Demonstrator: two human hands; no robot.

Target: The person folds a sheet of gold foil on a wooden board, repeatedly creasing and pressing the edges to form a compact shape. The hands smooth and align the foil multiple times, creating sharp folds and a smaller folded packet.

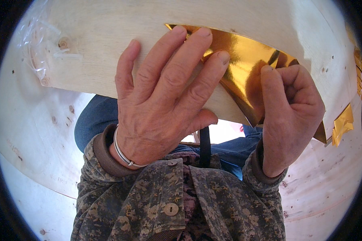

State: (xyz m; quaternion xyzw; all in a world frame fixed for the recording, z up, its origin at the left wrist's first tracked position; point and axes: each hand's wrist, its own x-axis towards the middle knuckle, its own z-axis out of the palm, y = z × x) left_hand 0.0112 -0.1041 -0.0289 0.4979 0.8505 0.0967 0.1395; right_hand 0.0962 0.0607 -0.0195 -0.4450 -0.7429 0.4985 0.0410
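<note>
A sheet of shiny gold foil paper [233, 50] lies on a pale wooden board, its sides running at slants and its lower right part folded or curled up. My left hand [165, 88] is spread flat, the fingertips resting on the foil's left edge and the thumb out to the side. Nothing is gripped in it. At the foil's right part my right hand [291, 104] is closed, thumb against bent fingers, pinching the foil there. The palm side and part of the foil are hidden behind that hand.
Folded gold foil pieces [342, 125] sit at the right, with more gold foil [361, 72] beyond them. Clear plastic wrap [34, 44] lies at the far left of the wooden board [88, 24]. My legs in blue jeans [96, 120] are below the board's near edge.
</note>
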